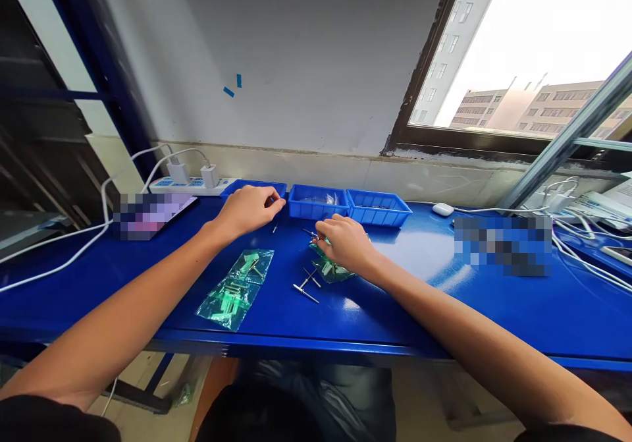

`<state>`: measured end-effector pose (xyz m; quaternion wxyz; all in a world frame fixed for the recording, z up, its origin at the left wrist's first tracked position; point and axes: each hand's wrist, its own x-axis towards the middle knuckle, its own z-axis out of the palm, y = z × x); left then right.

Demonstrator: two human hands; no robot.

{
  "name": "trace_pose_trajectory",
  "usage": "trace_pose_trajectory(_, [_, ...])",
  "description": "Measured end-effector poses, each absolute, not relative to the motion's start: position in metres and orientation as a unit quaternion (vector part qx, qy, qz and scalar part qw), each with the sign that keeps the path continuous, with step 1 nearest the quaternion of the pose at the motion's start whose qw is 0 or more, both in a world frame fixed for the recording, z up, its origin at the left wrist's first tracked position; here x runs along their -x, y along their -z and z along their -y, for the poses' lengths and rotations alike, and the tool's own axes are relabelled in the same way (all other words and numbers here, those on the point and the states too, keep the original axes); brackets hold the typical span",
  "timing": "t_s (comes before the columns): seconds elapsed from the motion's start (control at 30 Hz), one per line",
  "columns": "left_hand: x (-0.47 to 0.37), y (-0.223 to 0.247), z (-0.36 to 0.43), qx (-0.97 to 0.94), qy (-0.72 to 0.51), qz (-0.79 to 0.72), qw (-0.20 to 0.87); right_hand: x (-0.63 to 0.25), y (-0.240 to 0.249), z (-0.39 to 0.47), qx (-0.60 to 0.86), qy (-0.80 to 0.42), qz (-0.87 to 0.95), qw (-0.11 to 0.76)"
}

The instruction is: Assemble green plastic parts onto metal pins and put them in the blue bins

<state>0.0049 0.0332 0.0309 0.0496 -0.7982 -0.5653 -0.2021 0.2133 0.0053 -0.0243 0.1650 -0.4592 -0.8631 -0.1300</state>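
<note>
My left hand [251,209] hovers in front of the left blue bin [257,183], its thumb and fingers closed together. A small thin metal piece [275,227] shows just below these fingertips; I cannot tell whether they touch it. My right hand [344,240] pinches a slender metal pin [310,234] over a green-and-clear plastic packet [334,271], which it partly covers. Several loose metal pins [306,293] lie crossed on the table below it. To the left, two joined clear packets [231,302] hold green plastic pieces and metal pins.
A middle blue bin [316,215] with clear bags and a right blue bin [380,217] stand along the wall. A power strip [192,186] with chargers and white cables sits at the back left. A white earphone case [443,209] and more cables are on the right.
</note>
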Motion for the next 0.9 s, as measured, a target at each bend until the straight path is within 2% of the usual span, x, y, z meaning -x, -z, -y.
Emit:
trace_pose_trajectory(0.23, [-0.003,-0.013,-0.041,0.814,0.023,0.579,0.045,-0.211,0.024,-0.004,0.487,0.14,0.849,0.15])
trace_pose_trajectory(0.33, [-0.002,-0.009,-0.044,0.819,-0.009,0.572,0.05,-0.209,0.022,-0.002,0.504,0.146,0.84,0.137])
trace_pose_trajectory(0.57, [-0.002,-0.008,-0.043,0.834,-0.006,0.551,0.026,-0.207,0.021,0.002,0.512,0.156,0.836,0.12])
trace_pose_trajectory(0.77, [-0.027,-0.01,-0.019,0.883,0.115,0.45,-0.061,-0.205,0.019,0.005,0.518,0.159,0.834,0.104])
trace_pose_trajectory(0.9, [-0.043,-0.008,-0.002,0.907,0.144,0.39,-0.069,-0.205,0.018,0.006,0.512,0.159,0.84,0.091])
